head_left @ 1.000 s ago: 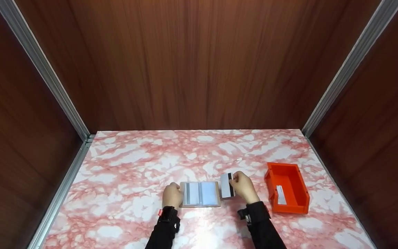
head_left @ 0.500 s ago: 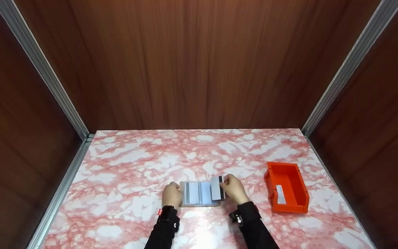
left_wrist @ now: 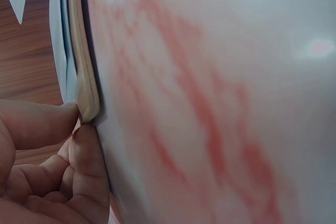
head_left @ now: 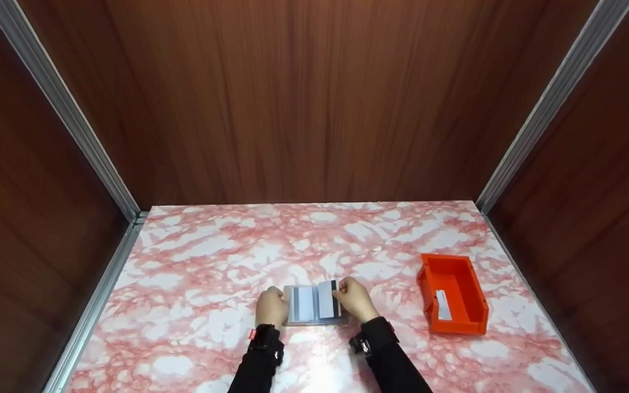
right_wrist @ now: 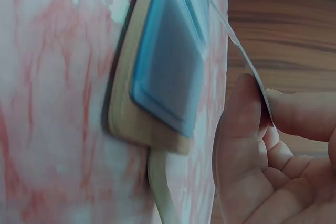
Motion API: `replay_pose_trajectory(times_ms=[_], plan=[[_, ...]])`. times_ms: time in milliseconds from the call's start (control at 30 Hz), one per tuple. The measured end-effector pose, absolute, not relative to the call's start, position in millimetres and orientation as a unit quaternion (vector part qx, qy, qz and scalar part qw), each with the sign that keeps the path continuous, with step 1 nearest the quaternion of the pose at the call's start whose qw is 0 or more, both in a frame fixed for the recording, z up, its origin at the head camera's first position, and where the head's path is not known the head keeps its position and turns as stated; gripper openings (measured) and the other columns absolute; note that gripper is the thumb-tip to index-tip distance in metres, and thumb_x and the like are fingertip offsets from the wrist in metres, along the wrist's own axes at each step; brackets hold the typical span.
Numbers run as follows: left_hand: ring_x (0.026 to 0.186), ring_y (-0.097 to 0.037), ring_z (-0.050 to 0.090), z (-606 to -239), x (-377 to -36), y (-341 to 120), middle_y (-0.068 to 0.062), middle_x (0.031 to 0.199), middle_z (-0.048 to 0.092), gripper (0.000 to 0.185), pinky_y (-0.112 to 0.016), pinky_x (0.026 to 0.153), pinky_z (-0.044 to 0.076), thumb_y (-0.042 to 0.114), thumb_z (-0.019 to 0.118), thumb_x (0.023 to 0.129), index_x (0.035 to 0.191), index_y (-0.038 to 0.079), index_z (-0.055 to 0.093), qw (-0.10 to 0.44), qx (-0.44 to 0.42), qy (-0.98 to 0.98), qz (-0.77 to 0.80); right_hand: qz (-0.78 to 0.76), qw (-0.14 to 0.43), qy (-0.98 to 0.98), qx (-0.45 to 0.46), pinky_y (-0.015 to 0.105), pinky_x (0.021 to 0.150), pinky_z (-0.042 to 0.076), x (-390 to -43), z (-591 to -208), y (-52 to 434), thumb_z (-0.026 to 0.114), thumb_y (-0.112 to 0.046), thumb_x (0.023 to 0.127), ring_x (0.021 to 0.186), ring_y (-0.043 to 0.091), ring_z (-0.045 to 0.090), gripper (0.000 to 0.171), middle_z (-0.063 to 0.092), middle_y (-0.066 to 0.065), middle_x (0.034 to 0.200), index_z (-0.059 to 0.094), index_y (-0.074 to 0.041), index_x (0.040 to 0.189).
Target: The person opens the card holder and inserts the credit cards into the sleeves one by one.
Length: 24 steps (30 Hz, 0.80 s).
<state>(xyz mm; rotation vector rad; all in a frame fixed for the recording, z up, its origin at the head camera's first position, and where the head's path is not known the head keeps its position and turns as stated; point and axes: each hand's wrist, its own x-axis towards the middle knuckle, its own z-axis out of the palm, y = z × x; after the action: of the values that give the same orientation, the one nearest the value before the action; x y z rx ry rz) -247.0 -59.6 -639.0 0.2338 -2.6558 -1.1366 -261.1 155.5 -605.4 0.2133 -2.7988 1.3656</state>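
Head view hides it — right wrist shows hands [right_wrist: 252, 145] pinching card [right_wrist: 247, 61].

The tabletop [head_left: 211, 256] is white marble veined with pink-red. At lower centre, a tan card holder [head_left: 314, 322] carries pale blue-grey sleeves [head_left: 304, 303]; the card [head_left: 327, 299] over it is white with a black stripe. To the right sits an orange bin [head_left: 475, 305]. The walls [head_left: 303, 98] are dark red-brown wood grain, edged by silver rails [head_left: 63, 109]. Both sleeves are black.

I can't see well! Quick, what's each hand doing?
Left hand: grips the card holder's left edge.
Right hand: pinches a striped card.
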Motion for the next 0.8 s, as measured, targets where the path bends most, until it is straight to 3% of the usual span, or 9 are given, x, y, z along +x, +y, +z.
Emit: replay_pose_trajectory(times_ms=[533, 800], plan=[[0.075, -0.038, 0.065, -640, -247, -59, -0.015, 0.075, 0.065, 0.010, -0.048, 0.073, 0.052, -0.004, 0.069, 0.075, 0.085, -0.005, 0.067, 0.150, 0.074, -0.909, -0.381, 0.420, -0.011, -0.905, 0.062, 0.031, 0.061, 0.037, -264, -613, 146, 0.069, -0.011, 0.085, 0.062, 0.014, 0.044, 0.019, 0.044, -0.003, 0.070, 0.050, -0.008, 0.082], [0.075, -0.036, 0.063, -639, -247, -59, -0.013, 0.075, 0.062, 0.009, -0.047, 0.074, 0.051, -0.003, 0.068, 0.077, 0.085, -0.004, 0.066, 0.143, 0.078, -0.911, -0.379, 0.406, -0.019, -0.913, 0.032, 0.048, 0.077, 0.036, -265, -612, 143, 0.070, -0.015, 0.084, 0.068, 0.016, 0.048, 0.019, 0.048, -0.003, 0.071, 0.052, -0.010, 0.082]])
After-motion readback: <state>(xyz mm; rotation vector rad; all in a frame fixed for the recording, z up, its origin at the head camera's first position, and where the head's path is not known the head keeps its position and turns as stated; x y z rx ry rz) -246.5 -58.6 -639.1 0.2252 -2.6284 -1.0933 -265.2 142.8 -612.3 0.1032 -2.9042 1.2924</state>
